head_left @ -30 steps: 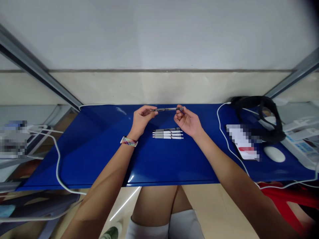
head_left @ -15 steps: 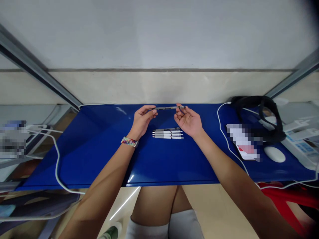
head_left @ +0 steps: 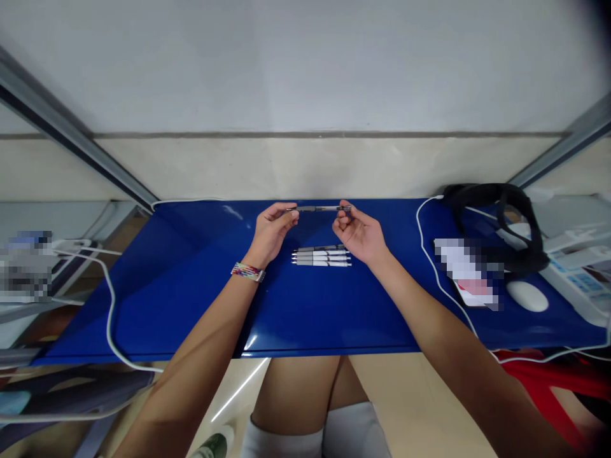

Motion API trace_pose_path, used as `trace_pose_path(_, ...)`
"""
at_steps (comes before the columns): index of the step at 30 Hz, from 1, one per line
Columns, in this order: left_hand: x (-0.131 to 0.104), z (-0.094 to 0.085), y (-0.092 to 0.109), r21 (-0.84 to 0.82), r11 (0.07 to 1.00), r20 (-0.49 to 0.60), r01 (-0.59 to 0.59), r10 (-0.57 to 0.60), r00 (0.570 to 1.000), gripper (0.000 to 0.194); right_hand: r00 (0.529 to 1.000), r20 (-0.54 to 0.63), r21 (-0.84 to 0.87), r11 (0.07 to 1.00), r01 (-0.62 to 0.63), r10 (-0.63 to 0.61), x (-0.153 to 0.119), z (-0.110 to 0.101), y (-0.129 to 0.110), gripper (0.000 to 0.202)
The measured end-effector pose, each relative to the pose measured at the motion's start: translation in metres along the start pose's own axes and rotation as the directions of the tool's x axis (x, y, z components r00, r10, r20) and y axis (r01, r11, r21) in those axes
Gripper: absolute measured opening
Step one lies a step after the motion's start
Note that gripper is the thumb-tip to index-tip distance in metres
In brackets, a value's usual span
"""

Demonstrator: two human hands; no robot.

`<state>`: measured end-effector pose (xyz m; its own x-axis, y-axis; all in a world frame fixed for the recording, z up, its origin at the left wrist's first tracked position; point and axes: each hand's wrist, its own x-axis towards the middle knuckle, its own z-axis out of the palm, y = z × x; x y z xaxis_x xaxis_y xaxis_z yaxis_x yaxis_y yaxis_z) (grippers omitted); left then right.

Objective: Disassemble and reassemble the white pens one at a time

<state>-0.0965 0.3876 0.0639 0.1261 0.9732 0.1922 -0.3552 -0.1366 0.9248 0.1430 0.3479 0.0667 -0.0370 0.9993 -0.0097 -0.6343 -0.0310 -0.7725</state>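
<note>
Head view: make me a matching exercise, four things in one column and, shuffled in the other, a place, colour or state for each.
Things:
1. held pen
2. row of pens
3. mouse
4. wristband

Matches:
A. multicoloured
B. lying side by side
C. plain white
D. between left hand and right hand

Pairs: 1-D, 2-B, 3-C, 4-A
</note>
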Motion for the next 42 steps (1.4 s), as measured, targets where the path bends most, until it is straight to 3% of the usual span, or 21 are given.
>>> trace_pose_path(6, -0.0004, 0.0006, 0.0011, -0.034, 0.999, 0.004, 0.017, -0.016, 1.0, 0.031, 1.0, 0.024, 0.04, 0.999, -0.017, 0.016, -0.0013, 0.0008, -0.0027, 0.028)
trace_pose_path(12, 0.0, 0.0, -0.0001, 0.008, 1.0, 0.009, 0.019, -0.02, 1.0, 0.034, 0.999, -0.037, 0.038, 0.999, -0.009, 0.01, 0.0013, 0.0009, -0.0014, 0.015)
trace_pose_path(18, 0.0011, -0.0012, -0.0014, 0.012, 0.999, 0.009, 0.031, -0.031, 0.999, 0.032, 0.999, 0.009, -0.014, 0.999, 0.043, -0.043, 0.0011, -0.0012, -0.0023, 0.02)
trace_pose_path(25, 0.0006, 0.0012, 0.0006, -0.027, 0.998, -0.019, 0.052, -0.052, 0.998, 0.034, 1.0, -0.006, 0.05, 0.999, 0.016, -0.016, -0.0015, -0.0016, -0.004, 0.026)
trace_pose_path(32, 0.0011, -0.0016, -0.0012, 0.02, 0.999, 0.024, 0.024, -0.025, 0.999, 0.031, 1.0, -0.028, 0.037, 0.999, 0.005, -0.004, -0.0035, 0.0003, -0.0055, 0.019)
trace_pose_path(42, -0.0008, 0.0045, 0.0048, -0.073, 0.996, -0.013, 0.052, -0.053, 0.999, 0.034, 0.996, 0.014, 0.239, 0.967, -0.088, 0.087, -0.0077, 0.0045, -0.0104, 0.021)
